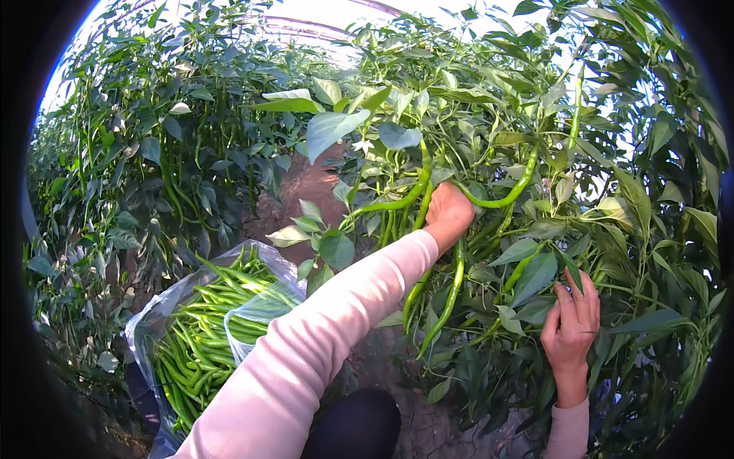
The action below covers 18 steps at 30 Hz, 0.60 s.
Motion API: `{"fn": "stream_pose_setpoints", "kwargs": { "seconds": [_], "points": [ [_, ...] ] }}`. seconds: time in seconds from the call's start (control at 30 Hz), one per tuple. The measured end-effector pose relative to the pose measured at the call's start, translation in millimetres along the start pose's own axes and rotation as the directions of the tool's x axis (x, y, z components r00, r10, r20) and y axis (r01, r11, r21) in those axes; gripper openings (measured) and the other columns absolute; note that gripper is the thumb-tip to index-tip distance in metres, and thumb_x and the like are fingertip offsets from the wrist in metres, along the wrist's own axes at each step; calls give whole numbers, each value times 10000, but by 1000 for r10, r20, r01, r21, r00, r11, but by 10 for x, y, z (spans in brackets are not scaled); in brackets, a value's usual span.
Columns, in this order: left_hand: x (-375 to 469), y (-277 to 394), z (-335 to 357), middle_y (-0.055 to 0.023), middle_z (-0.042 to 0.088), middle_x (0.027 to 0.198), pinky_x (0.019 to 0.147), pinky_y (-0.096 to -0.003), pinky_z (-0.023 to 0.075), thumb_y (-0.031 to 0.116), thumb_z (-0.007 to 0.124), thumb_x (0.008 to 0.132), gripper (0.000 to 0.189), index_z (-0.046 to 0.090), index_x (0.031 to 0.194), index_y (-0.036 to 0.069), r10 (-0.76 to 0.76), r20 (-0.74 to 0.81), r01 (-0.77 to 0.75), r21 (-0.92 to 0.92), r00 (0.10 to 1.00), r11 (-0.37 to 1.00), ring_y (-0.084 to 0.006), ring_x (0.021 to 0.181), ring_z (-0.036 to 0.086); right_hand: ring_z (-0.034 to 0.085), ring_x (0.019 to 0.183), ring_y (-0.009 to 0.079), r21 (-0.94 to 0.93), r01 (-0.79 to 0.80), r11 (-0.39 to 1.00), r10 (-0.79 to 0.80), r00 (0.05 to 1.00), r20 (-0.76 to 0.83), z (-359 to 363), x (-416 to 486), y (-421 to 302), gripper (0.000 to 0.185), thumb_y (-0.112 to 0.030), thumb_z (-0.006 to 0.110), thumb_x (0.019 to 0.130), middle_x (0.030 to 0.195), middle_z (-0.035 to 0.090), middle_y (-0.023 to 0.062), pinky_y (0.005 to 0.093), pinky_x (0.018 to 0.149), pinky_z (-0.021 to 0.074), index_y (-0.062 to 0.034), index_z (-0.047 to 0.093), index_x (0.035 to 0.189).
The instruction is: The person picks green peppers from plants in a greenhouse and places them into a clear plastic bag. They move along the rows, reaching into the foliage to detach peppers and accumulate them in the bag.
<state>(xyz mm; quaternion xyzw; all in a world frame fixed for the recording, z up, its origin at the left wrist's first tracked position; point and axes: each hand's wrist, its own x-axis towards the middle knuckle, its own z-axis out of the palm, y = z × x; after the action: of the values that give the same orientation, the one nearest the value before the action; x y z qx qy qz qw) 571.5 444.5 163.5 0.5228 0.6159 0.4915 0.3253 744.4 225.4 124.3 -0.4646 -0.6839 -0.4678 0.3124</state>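
Note:
My left hand (451,209) reaches across into a pepper plant (476,123), its fingers curled and hidden from me among the stems. Whether it grips anything is not visible. A curved green chili pepper (510,198) meets the hand on its right, and another bent pepper (401,201) is at its left. Below the wrist hangs a long green pepper (450,304). Lower right, my right hand (572,324) is raised beside the foliage, fingers bent and thumb apart. A dark green leaf (536,278) lies near its fingertips; I see no pepper in that hand.
A clear plastic bag (143,327) full of picked green peppers (200,338) stands at lower left. My dark-clad knee (358,424) is beneath my left arm. Another row of pepper plants (143,126) rises at left, with a bare soil path (304,195) between.

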Motion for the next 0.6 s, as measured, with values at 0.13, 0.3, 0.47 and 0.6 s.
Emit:
{"fn": "stream_pose_setpoints", "kwargs": {
  "seconds": [0.13, 0.3, 0.47, 0.6],
  "points": [
    [-20, -1, -50, -222, 660, 1168, 883, -457, 510, 264, 590, 886, 363, 675, 1083, -28, 11, 11, -10, -20, 1000, 1000, -390, 1079, 643, 596, 1115, 364, -1, 5, 1000, -5, 1000, -1, -9, 5, 11, 266, 74, 581, 717, 1105, 654, 194, 443, 916, 475, 68, 671, 967],
    [79, -86, 107, -202, 658, 1153, 903, -450, 489, 317, 524, 927, 398, 656, 1146, 11, 99, 136, -98, -12, 986, 995, -349, 1073, 632, 599, 1114, 366, -5, 23, 1000, -23, 1000, -9, -26, 8, 21, 268, 82, 578, 715, 1115, 650, 197, 445, 914, 476, 73, 670, 967],
    [591, -538, 711, -141, 668, 1106, 831, -426, 508, 245, 479, 992, 342, 582, 1256, 54, 285, 157, -221, -332, 946, 917, -269, 999, 644, 597, 1113, 376, 10, -18, 1000, 18, 1000, 2, -35, -9, 41, 248, 79, 571, 731, 1119, 652, 194, 449, 916, 475, 74, 667, 960],
    [822, -894, 830, -152, 642, 1195, 954, -455, 460, 272, 486, 980, 345, 595, 1227, 56, 575, -82, -580, -145, 814, 802, -365, 1133, 588, 594, 1114, 385, 4, -15, 1000, 15, 1000, 7, -15, -31, 60, 243, 80, 570, 741, 1123, 652, 190, 457, 935, 467, 75, 662, 965]
  ]
}}
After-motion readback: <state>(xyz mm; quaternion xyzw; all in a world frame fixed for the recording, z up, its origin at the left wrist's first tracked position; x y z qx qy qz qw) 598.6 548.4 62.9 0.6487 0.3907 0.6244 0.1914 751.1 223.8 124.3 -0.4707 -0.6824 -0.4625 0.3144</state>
